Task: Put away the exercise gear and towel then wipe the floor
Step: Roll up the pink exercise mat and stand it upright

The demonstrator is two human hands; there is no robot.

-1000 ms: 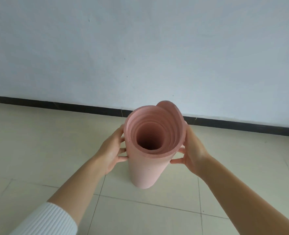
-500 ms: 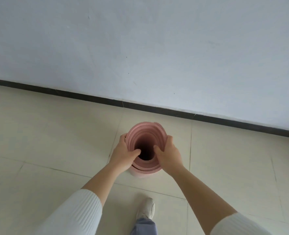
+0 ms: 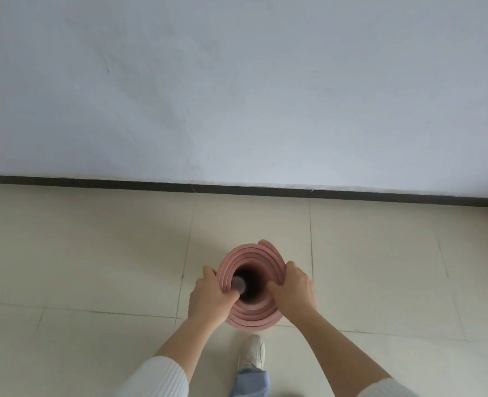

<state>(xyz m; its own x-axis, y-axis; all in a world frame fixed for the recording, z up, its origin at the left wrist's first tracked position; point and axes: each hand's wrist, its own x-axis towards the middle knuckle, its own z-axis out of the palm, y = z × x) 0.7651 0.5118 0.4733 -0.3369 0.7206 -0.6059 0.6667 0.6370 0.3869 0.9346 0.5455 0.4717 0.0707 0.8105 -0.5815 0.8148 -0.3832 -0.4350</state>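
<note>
- Hands hold the top of a rolled pink mat (image 3: 251, 319), one on each side of its open end.
- The left hand (image 3: 211, 298) grips the left rim, its thumb hooked over the edge into the hollow and its fingers curled round the outside.
- The right hand (image 3: 295, 287) grips the right rim the same way, with the thumb tucked inside the layers and the fingers wrapped outside.
- The mat stands upright on the floor (image 3: 94, 253), seen straight down its core, so the spiral of layers shows as rings. The loose outer end of the roll sticks out at the far side.
- A small pale grey patch (image 3: 238, 283) shows low in the dark core, just beside the left thumb. It may be the floor seen through the bottom, but the view is too dim to be sure.
- White ribbed sleeves are pushed up both forearms, the left sleeve (image 3: 157, 379) and the right sleeve (image 3: 386, 389) at the bottom edge.
- A white shoe (image 3: 253, 352) and a blue trouser leg (image 3: 251, 381) stand just beside the near side of the mat.
- Beige tiles with thin grout lines run to a black baseboard (image 3: 122, 181), which lies beyond the mat and apart from it, under a plain white wall (image 3: 237, 81).
</note>
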